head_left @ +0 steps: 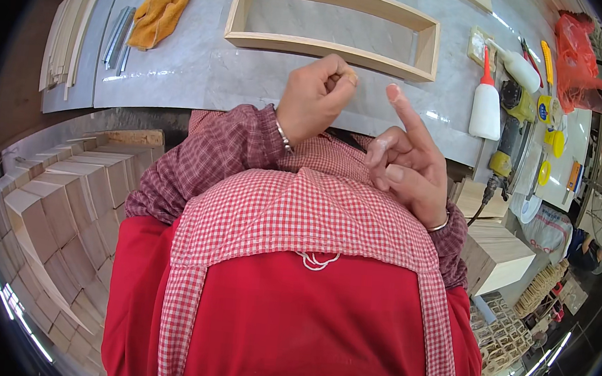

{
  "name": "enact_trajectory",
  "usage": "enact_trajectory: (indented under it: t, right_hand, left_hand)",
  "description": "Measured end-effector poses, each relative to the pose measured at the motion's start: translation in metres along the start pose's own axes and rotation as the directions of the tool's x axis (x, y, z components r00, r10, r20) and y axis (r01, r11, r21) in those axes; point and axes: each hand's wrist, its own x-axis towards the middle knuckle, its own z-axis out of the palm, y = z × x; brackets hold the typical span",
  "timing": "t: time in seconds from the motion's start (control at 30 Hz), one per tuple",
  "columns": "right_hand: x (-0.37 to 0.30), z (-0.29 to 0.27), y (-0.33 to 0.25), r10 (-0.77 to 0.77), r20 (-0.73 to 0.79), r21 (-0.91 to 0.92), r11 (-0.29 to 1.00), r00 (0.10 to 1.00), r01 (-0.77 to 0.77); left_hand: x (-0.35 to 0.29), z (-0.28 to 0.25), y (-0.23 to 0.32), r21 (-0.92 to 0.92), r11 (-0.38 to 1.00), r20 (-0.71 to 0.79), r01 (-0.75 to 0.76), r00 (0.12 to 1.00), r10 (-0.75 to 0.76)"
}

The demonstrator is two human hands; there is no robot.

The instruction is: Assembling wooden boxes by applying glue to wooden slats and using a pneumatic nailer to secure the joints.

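Note:
My left hand point(315, 98) is closed, its thumb pressed against the curled fingers just in front of a wooden frame point(270, 42). Whatever it may hold is too small or hidden to make out. To its right, my right hand point(416, 162) is raised off the table edge, index finger stretched out and the other fingers loosely bent, with nothing seen in it. Pale smears mark its fingers. The frame is a long, shallow rectangle of light wood lying on the grey tabletop point(161, 81). Neither hand visibly grips it.
An orange cloth point(160, 16) and thin metal strips point(118, 39) lie left, near wooden slats point(73, 29). On the right are a red-tipped white glue bottle point(486, 109), another bottle point(521, 69), a corded power tool point(508, 137) and a red plastic bag point(572, 61). Stacked wooden boxes point(51, 218) stand below left.

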Motion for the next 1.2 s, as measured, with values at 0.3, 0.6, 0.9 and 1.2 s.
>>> enact_trajectory:
  t: [0.3,0.6,0.9,1.2]
  right_hand:
    - [0.002,-0.014,0.002,0.125,-0.019,0.184,0.976,0.992,-0.120]
    - [0.005,-0.015,0.000,0.210,-0.089,-0.055,0.975,0.974,-0.216]
    - [0.008,-0.013,0.000,0.212,-0.102,-0.154,0.962,0.972,-0.226]
    - [0.009,-0.012,0.003,0.215,-0.077,-0.291,0.929,0.974,-0.228]
  left_hand:
    - [0.011,-0.015,0.036,0.131,0.826,0.208,-0.549,0.830,0.518]
    - [0.018,-0.024,0.041,0.334,0.547,0.520,-0.767,0.634,0.572]
    - [0.026,-0.021,0.044,0.396,0.293,0.664,-0.870,0.491,0.564]
    - [0.029,-0.018,0.044,0.334,0.255,0.684,-0.907,0.420,0.597]
